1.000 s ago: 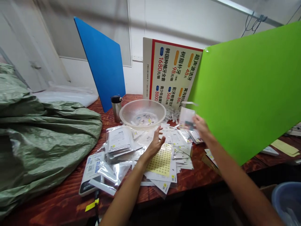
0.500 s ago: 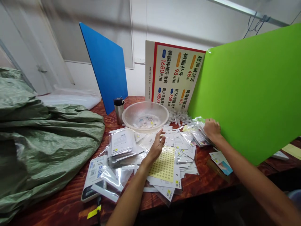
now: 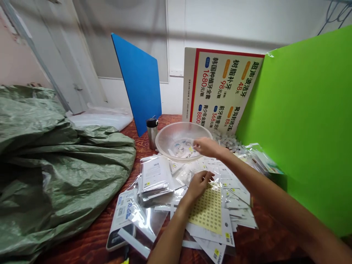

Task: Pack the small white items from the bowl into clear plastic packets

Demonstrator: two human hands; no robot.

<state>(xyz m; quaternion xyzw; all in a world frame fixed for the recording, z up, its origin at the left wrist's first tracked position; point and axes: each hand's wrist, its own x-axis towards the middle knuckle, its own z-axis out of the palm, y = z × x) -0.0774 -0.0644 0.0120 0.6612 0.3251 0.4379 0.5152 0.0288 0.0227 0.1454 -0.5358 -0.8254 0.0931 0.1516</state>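
My left hand [image 3: 198, 186] rests at the upper edge of a yellow sheet of small round stickers [image 3: 207, 211], with its fingers loosely bent and apart. White printed cards [image 3: 228, 234] lie beneath that sheet. Over the right side of a translucent plastic bowl [image 3: 165, 151] is my right hand [image 3: 208, 147], its fingers curled together. Whatever may be between those fingertips is hidden. Small printed pieces [image 3: 183, 147] lie at the bottom of the bowl.
A stack of bagged cards [image 3: 154, 174] and a white box-like device [image 3: 118, 220] sit at left. Behind stand a steel flask [image 3: 152, 135], a blue board [image 3: 140, 84] and a price sign [image 3: 220, 88]. A green board [image 3: 302, 121] walls the right; a green tarp [image 3: 82, 183] covers the left.
My right hand has moved left from the bagged packs by the green board to the bowl. My left hand has lowered onto the sticker sheet's upper edge. The view has shifted.
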